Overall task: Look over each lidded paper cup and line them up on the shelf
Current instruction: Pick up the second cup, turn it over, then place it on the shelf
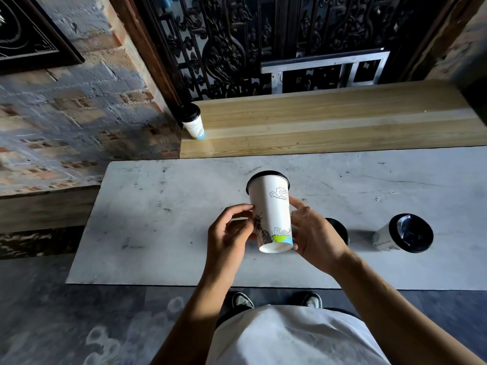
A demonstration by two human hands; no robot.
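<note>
A white paper cup (271, 214) with a black lid and a city-skyline print is held above the grey table, tipped so its base faces me and its lid points away. My left hand (229, 233) grips its left side and my right hand (315, 233) its right side. One lidded cup (193, 121) stands upright at the left end of the wooden shelf (329, 122). Two more lidded cups stand on the table to the right: one (340, 230) mostly hidden behind my right hand, the other (404, 234) farther right.
The grey table (158, 219) lies between me and the shelf. A dark carved screen (237, 43) and a metal frame (324, 71) rise behind the shelf. A brick wall (79, 114) stands to the left. My shoes show at the table's near edge.
</note>
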